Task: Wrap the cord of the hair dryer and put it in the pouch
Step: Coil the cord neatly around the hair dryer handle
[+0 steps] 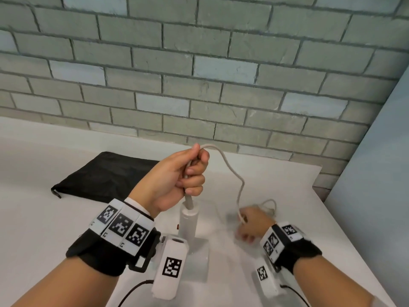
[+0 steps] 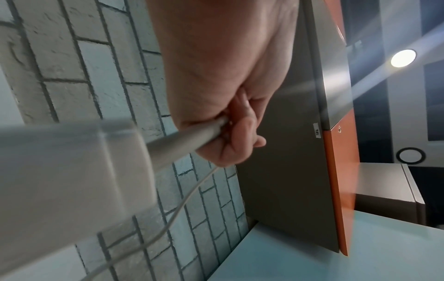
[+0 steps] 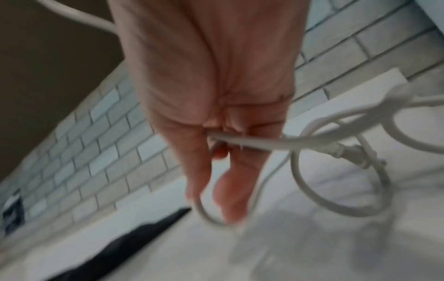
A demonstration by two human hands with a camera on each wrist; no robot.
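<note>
While the smooth white dryer (image 1: 188, 220) stands handle-up on the glossy white desk (image 1: 276, 196), the left hand (image 1: 174, 180) is fisted round the thick grey sleeve where the cord (image 1: 230, 167) leaves it. The thin, pale, rubbery cord arcs to the right hand (image 1: 252, 224), which pinches it above loose coils. A limp black fabric pouch (image 1: 99, 173) lies flat at left.
</note>
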